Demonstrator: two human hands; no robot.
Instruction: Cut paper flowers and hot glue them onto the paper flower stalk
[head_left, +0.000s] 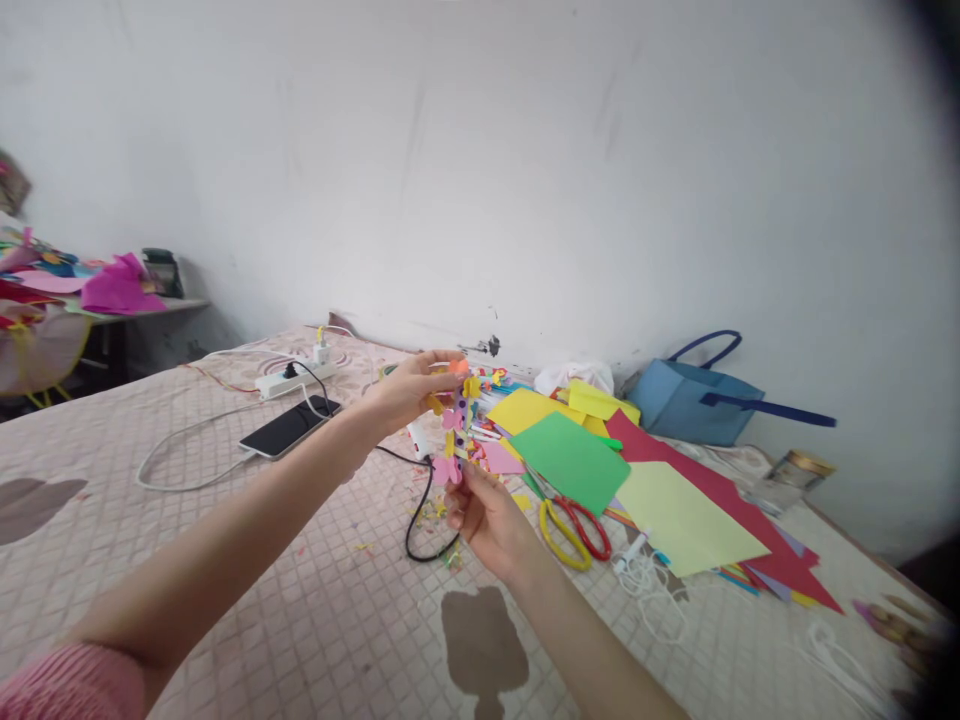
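Observation:
Both my hands hold up a small paper craft piece (pixel 457 425), a pink strip with purple dots and yellow and orange flower shapes. My left hand (pixel 409 388) pinches its top end, fingers closed. My right hand (pixel 484 515) grips its bottom end from below, fingers closed around it. The piece hangs above a quilted bed cover (pixel 225 560), just left of a pile of coloured paper sheets (pixel 637 470).
Scissors with red and yellow handles (pixel 574 528) lie beside the paper pile. A phone (pixel 289 427) on a white cable and a power strip (pixel 296 378) lie at the left. A black cable (pixel 418 510) loops below my hands. A blue bag (pixel 694 400) stands by the wall.

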